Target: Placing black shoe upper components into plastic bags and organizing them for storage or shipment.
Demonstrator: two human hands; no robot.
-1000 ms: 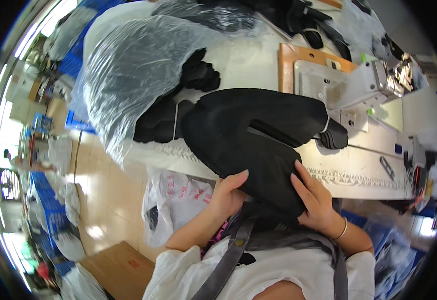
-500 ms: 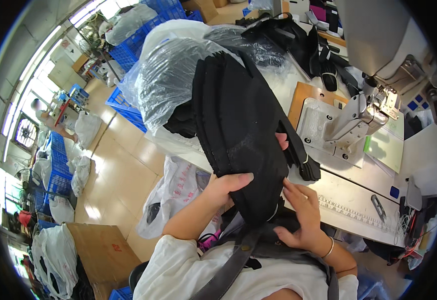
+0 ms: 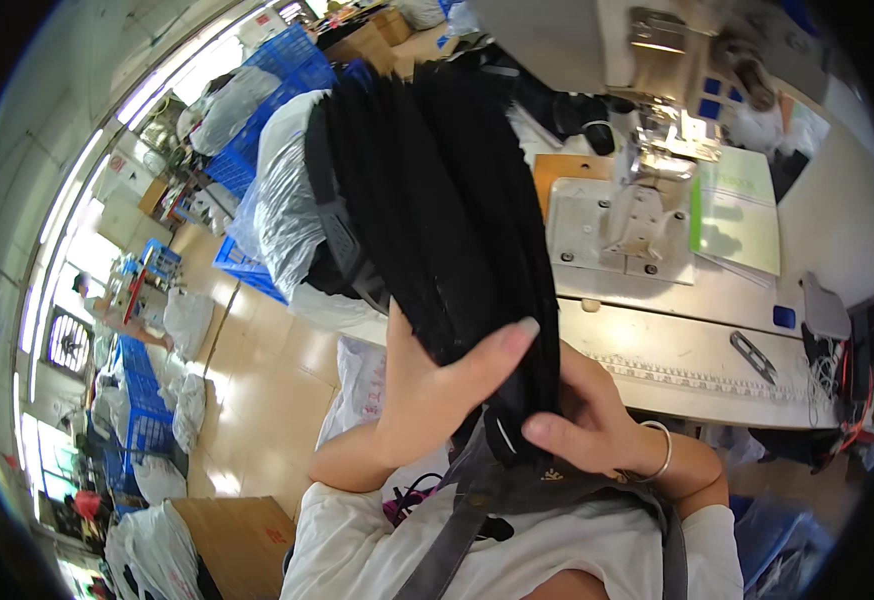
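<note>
I hold a bulky black fabric piece (image 3: 457,220) upright in front of my chest; its layered, frayed edges fan out toward the top. My left hand (image 3: 447,390) grips its near left side, thumb pressed across the front. At the lower right my right hand (image 3: 587,415) clasps the lower end, with the thumb in front and the fingers partly hidden behind. A grey webbing strip (image 3: 347,245) shows along the left side of the cloth. The exact kind of article cannot be made out.
A sewing machine (image 3: 657,170) stands on the table at the right, with a ruler strip (image 3: 677,370), thread snips (image 3: 753,357) and a green-edged booklet (image 3: 737,215). Plastic-wrapped goods (image 3: 282,190) and blue crates (image 3: 252,265) lie left. Another person (image 3: 107,305) works far left.
The black fabric has turned so its layered edges face me more and spread wider. My left hand has moved in over its front, and my view has shifted right.
</note>
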